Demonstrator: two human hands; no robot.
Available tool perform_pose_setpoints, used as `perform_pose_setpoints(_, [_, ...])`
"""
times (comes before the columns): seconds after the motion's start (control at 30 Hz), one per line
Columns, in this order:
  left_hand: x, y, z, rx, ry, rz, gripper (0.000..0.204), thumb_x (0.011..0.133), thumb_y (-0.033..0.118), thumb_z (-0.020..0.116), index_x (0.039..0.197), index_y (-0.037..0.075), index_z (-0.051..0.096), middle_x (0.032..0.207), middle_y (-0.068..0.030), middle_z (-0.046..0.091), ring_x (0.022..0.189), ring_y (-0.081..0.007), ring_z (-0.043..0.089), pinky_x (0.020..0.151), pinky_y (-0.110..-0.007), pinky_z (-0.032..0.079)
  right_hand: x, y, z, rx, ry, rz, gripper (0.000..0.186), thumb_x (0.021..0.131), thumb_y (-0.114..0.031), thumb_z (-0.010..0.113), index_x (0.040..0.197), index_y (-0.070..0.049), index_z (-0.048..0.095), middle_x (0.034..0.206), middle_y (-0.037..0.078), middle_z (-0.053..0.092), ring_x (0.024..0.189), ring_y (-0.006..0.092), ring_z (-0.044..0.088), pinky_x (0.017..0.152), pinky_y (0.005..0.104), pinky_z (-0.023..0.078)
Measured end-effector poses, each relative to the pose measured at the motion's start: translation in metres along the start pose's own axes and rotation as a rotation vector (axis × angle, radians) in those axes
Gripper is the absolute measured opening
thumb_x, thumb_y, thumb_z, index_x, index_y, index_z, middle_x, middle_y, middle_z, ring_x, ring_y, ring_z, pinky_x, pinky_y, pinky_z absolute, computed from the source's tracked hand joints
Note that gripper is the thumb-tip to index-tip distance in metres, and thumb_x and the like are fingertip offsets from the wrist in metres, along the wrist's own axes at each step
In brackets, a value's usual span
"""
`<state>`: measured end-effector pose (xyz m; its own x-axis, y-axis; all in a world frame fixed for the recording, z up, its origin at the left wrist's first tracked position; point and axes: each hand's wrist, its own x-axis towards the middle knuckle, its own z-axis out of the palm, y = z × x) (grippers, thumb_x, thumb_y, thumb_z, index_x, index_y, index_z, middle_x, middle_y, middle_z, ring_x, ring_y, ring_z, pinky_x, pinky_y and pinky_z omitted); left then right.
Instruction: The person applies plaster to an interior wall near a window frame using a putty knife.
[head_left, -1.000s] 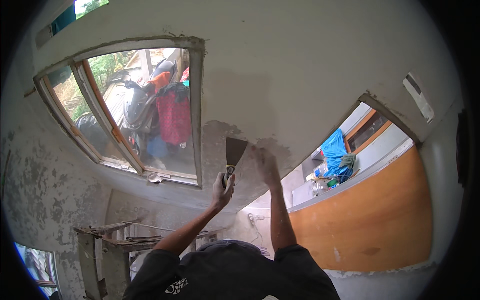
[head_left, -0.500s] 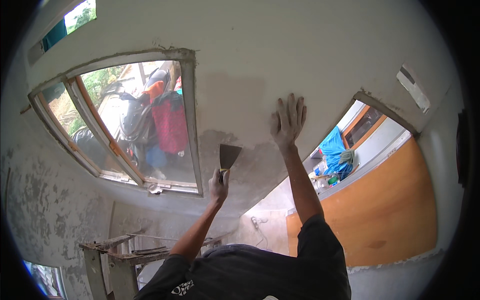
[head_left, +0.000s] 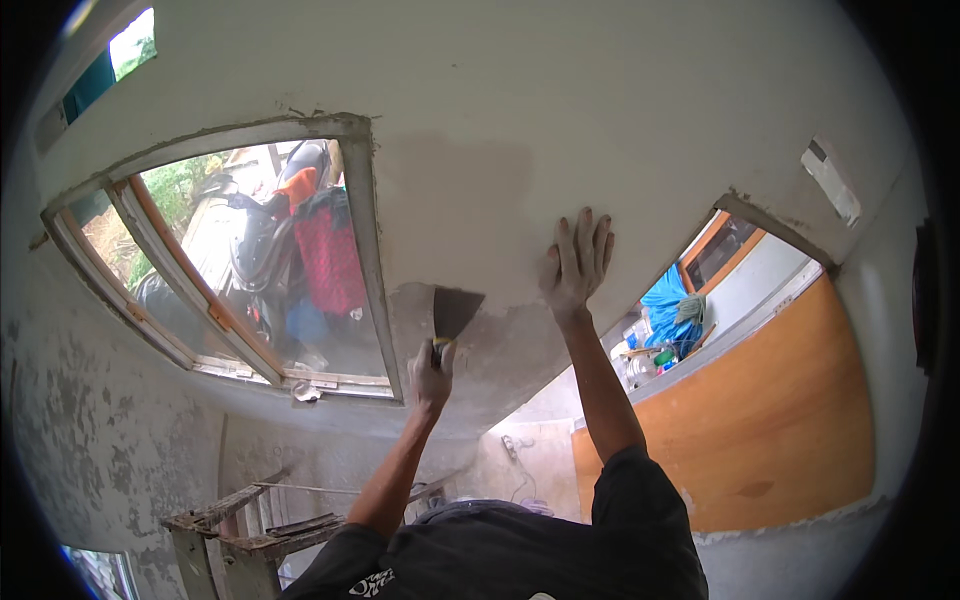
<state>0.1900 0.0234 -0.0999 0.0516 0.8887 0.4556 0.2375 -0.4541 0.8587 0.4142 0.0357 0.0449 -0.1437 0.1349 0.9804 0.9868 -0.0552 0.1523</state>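
Grey plastered wall (head_left: 620, 110), damp patch right of the window (head_left: 250, 270). Left hand (head_left: 432, 372) clenched on putty knife (head_left: 455, 312), blade against the patch. Right hand (head_left: 577, 262) flat, fingers spread, beside it. White-grey label (head_left: 830, 180) upper right; orange door (head_left: 760, 430) below

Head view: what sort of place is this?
Likely a room under renovation: the left hand holds a putty knife to a patchy plastered wall, beside an unfinished window frame and a spattered wooden ladder.
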Motion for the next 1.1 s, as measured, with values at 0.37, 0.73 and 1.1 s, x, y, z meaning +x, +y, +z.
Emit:
perform_pose_setpoints(0.37, [-0.018,-0.028,0.006,0.035,0.001,-0.076,0.025,0.091,0.022,0.066,0.083,-0.002,0.062,0.065,-0.0219,0.059,0.058,-0.0392,0.06,0.051,-0.04,0.043,0.001,-0.003,0.001,0.029,0.022,0.001,0.034,0.098,-0.023,0.046,0.124,-0.008,0.063,0.139,0.019,0.051,0.134,0.0443,0.039,0.112,0.0527,0.026])
perform_pose_setpoints(0.73, [0.017,-0.006,0.007,0.047,-0.021,0.018,0.024,0.092,0.02,0.062,0.094,-0.004,0.061,0.065,-0.0244,0.058,0.059,-0.0393,0.062,0.05,-0.041,0.042,-0.004,-0.002,0.002,0.003,0.007,-0.002,0.034,0.097,-0.019,0.045,0.123,-0.007,0.063,0.138,0.021,0.051,0.135,0.0448,0.037,0.112,0.0527,0.025])
perform_pose_setpoints(1.1, [-0.017,-0.032,0.019,0.007,0.038,-0.064,0.025,0.091,0.02,0.065,0.083,-0.003,0.06,0.062,-0.0237,0.055,0.055,-0.0398,0.058,0.049,-0.041,0.042,-0.003,0.001,0.001,0.018,0.005,-0.009,0.036,0.098,-0.022,0.044,0.124,-0.005,0.062,0.138,0.02,0.051,0.136,0.0443,0.036,0.113,0.0524,0.024])
